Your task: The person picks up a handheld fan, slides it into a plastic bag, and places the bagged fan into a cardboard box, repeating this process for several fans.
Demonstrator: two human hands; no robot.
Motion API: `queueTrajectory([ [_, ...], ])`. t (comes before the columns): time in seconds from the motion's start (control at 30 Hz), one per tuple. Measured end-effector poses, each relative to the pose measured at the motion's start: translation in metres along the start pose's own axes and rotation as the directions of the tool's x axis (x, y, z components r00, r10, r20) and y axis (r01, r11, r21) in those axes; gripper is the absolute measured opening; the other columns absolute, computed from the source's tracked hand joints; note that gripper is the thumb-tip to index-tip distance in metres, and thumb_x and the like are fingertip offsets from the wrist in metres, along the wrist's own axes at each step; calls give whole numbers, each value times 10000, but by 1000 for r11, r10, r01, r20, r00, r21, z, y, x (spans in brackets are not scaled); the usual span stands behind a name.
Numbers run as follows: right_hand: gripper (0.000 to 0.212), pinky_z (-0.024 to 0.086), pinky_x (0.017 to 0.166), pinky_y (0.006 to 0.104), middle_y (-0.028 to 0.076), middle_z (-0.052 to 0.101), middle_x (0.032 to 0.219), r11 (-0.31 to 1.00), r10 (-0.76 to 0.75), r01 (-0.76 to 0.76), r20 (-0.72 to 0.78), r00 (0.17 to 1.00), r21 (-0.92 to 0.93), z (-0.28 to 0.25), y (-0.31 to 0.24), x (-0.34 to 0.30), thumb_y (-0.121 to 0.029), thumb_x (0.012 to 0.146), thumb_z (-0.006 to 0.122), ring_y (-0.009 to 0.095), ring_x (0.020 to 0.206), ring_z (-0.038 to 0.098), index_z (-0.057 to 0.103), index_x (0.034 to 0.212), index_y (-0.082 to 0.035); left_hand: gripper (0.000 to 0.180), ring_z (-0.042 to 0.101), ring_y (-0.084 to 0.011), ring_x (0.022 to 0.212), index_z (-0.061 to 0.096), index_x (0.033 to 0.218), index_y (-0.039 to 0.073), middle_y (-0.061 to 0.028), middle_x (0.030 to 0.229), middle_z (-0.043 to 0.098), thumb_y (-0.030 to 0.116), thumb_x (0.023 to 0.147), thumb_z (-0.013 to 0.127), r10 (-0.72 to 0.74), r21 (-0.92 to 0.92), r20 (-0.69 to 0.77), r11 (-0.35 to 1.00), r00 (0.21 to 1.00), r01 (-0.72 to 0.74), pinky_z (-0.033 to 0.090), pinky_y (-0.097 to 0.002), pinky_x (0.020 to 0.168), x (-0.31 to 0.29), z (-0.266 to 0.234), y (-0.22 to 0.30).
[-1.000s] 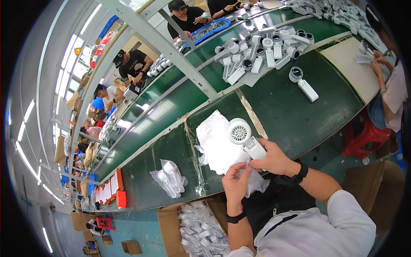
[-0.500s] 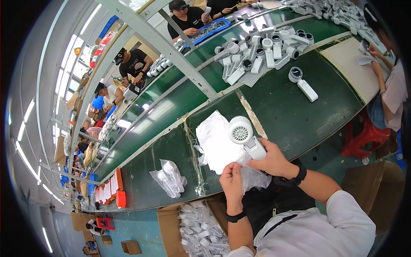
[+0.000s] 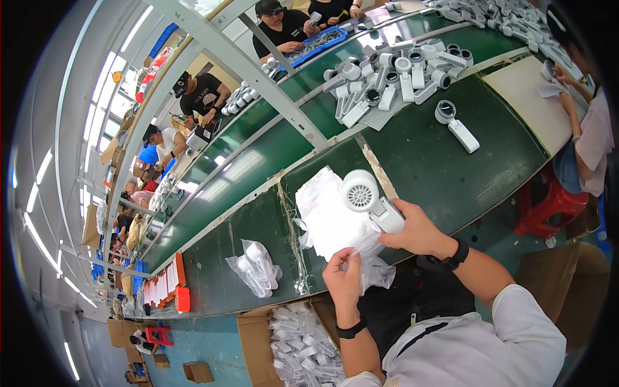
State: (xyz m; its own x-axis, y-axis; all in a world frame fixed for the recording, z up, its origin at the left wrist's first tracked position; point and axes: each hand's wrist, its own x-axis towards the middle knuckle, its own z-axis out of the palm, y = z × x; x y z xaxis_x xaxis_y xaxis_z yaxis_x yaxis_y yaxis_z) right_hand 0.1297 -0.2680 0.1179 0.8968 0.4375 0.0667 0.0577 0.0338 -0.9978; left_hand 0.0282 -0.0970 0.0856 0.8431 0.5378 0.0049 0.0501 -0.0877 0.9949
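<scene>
From my remote view, the green worktop [image 3: 490, 180] spans mid-frame. Upper right of centre: heap of fans [image 3: 401, 77]. Centre: white stack [image 3: 322, 216]. Right hand [image 3: 419, 231], right of centre: I log it closed round the handle of the white handheld fan [image 3: 365, 195], grilled head over the stack. Left hand [image 3: 343, 277], lower centre: fingertips pinched narrow on a crumpled clear bag [image 3: 377, 272].

On my feed, a green workbench [image 3: 496, 177] bears a white stack [image 3: 325, 216] at centre, a bagged white device [image 3: 256, 267] lower left of centre, and a lone white fan [image 3: 459, 131] upper right.
</scene>
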Motion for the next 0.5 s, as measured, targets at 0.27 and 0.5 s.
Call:
queueTrajectory([
  [0.27, 511, 494, 756, 309, 96, 640, 941, 991, -22, 15, -47, 999, -134, -5, 11, -6, -176, 690, 768, 150, 841, 596, 562, 1112, 24, 147, 520, -46, 695, 654, 958, -51, -1, 794, 624, 80, 900, 621, -9, -75, -120, 997, 993, 0, 410, -191, 620, 3, 9, 0],
  [0.5, 528, 499, 741, 299, 83, 650, 950, 989, -42, 58, 113, 993, -139, -42, -5, -30, -191, 751, 772, 157, 828, 609, 539, 1182, 5, 183, 535, -51, 704, 644, 951, -63, -23, 812, 647, 115, 922, 613, 44, 9, -145, 999, 988, -43, 421, -197, 634, 6, 9, 0],
])
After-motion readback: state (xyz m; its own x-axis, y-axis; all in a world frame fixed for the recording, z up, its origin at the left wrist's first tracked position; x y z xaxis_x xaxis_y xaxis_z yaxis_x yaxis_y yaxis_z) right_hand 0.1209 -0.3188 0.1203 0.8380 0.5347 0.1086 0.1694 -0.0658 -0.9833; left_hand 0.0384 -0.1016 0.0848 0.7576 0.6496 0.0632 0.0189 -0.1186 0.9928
